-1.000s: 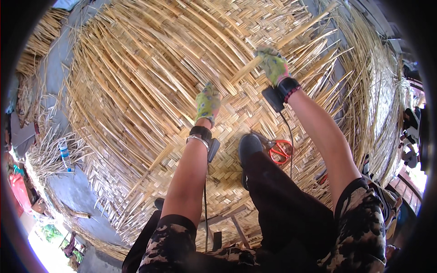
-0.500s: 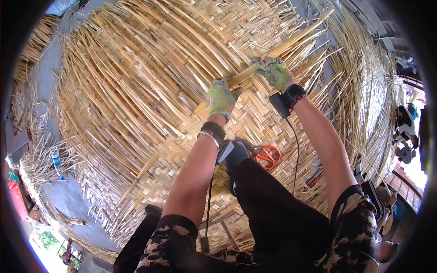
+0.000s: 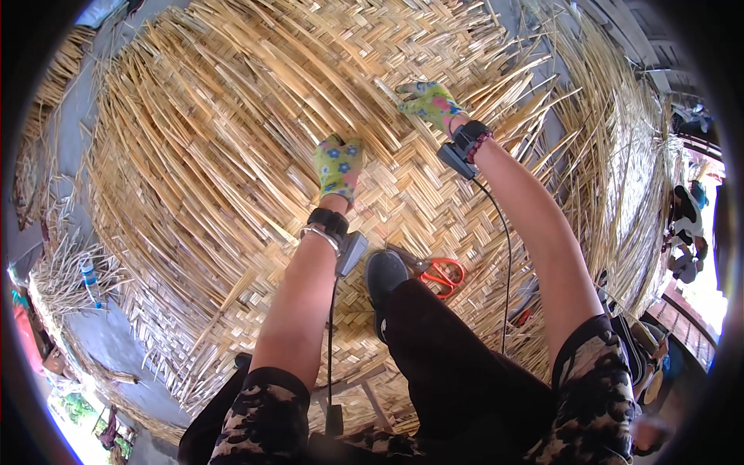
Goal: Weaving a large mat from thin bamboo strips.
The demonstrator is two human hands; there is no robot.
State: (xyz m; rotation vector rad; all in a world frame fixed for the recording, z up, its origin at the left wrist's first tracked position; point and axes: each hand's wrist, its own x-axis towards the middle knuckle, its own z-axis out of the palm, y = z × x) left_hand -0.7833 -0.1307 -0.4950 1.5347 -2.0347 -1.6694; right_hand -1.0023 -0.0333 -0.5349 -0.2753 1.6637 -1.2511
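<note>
A large woven mat [image 3: 403,198] of flat, straw-coloured reed strips lies beneath me. Long loose reed strips [image 3: 209,132] run over its left part. My left hand [image 3: 339,169], in a green flowered glove, is closed on reed strips where they meet the weave; its fingertips are partly hidden. To its upper right, my right hand [image 3: 430,105], gloved alike, stretches its fingers leftward just over the weave. Nothing shows in its grasp. Scissors with orange handles [image 3: 443,277] lie on the mat beside my dark shoe [image 3: 385,277].
Loose strip ends [image 3: 535,128] stick out along the mat's right side. A plastic bottle [image 3: 91,283] is by a pile of reed scraps [image 3: 66,267] at far left. Cables hang from devices on both wrists. People [image 3: 686,232] sit at the far right edge.
Both hands have moved left, the right one also slightly farther away. The strip bundle that stretched between them is out of the right hand, whose fingers have straightened.
</note>
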